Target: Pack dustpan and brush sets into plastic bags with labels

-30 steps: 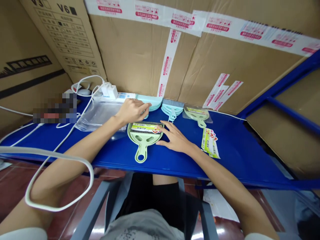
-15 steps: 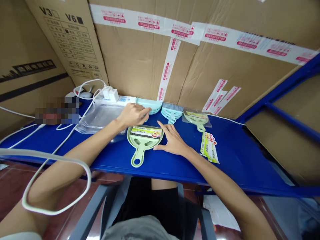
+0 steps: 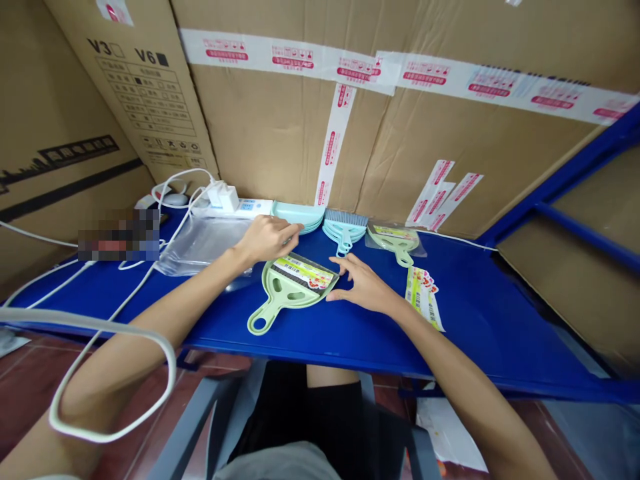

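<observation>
Green dustpan-and-brush set (image 3: 287, 295) flat on the blue table (image 3: 480, 303), near side, between the hands, handle pointing near-left, yellow-and-white label card (image 3: 304, 272) across the bristles. Left hand (image 3: 271, 238) at the set's far-left edge, fingers curled and bunched; can't tell if they pinch anything. Right hand (image 3: 369, 285) at its right corner, thumb and fingers spread apart; contact unclear. Far side, left to right: clear plastic bags (image 3: 205, 243), pale-blue dustpans (image 3: 300, 215) stacked, blue brushes (image 3: 345, 230), bagged green set (image 3: 395, 241). Loose label cards (image 3: 424, 300) right of right hand.
</observation>
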